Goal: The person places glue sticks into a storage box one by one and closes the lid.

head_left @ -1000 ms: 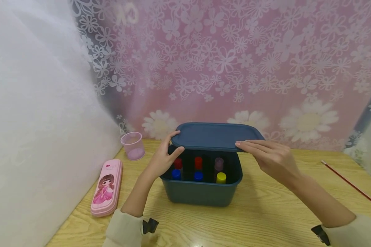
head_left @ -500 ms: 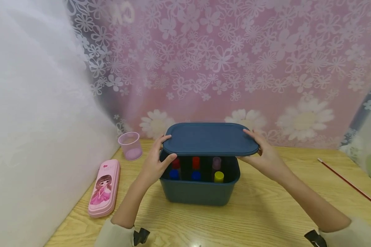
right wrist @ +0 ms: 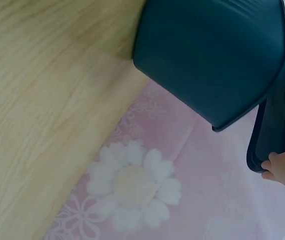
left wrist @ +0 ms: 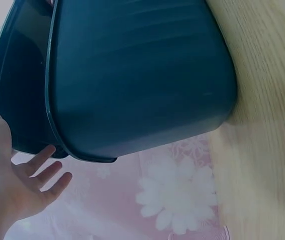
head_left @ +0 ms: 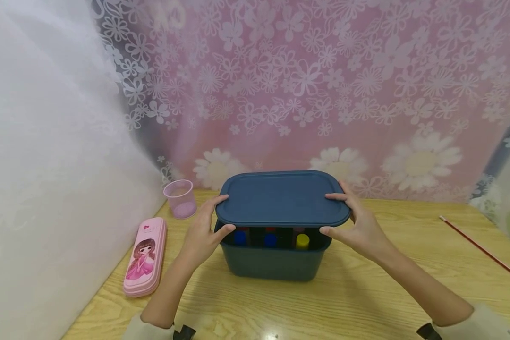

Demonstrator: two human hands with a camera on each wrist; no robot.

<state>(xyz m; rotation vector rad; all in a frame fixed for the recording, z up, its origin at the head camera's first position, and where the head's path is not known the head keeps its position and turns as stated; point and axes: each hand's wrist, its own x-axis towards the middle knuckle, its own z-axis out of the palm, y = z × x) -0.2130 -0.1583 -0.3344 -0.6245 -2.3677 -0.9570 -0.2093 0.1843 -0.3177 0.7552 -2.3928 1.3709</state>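
Note:
A dark blue lid (head_left: pixel 282 198) hangs tilted over a dark teal storage box (head_left: pixel 276 264), its front edge above the box's front rim with a gap between. My left hand (head_left: pixel 201 236) holds the lid's left end, thumb at the front edge and fingers at the side. At the right end, my right hand (head_left: pixel 363 231) grips the lid with thumb below the front edge and fingers over the side. Through the gap show a yellow cap (head_left: pixel 302 242) and two blue caps, one a blue cap (head_left: pixel 270 241); red ones behind are mostly hidden. In the left wrist view, several fingers of the left hand (left wrist: pixel 17 185) spread beside the box.
On the wooden table (head_left: pixel 391 283), a pink pencil case (head_left: pixel 145 257) lies at the left. A clear pinkish cup (head_left: pixel 181 200) stands behind it. Far right lies a thin red stick (head_left: pixel 478 246). A flowered pink curtain (head_left: pixel 280 94) hangs behind the table.
The lid has come down and shifted left and nearer, covering more of the box's opening. My right hand has moved from the lid's front corner to a grip around its right end.

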